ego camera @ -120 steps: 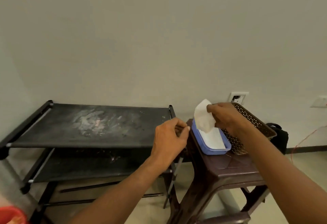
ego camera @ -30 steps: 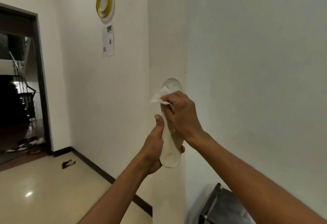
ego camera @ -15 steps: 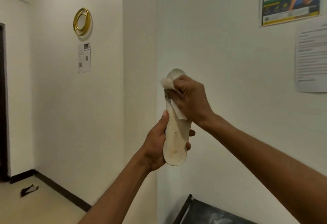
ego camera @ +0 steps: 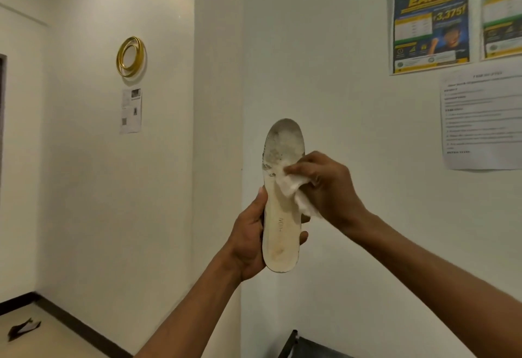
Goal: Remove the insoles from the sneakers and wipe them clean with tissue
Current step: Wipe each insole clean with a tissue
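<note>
Insole (ego camera: 282,216) upright in the left hand (ego camera: 248,241), tissue (ego camera: 293,188) pressed against it under the right hand (ego camera: 327,188), posters (ego camera: 430,21) far right.

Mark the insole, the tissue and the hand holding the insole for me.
insole (ego camera: 283,142): head view, on its grimy toe end.
tissue (ego camera: 293,188): head view, on its crumpled middle.
left hand (ego camera: 248,240): head view, on the palm side.

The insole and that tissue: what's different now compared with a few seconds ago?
Four seconds ago the right hand was pulling a tissue from a blue box and no insole was in view. Now the left hand holds the insole upright by its heel end. Over the last second the tissue moved down from the toe tip toward the middle. The left hand's grip is unchanged.
</note>
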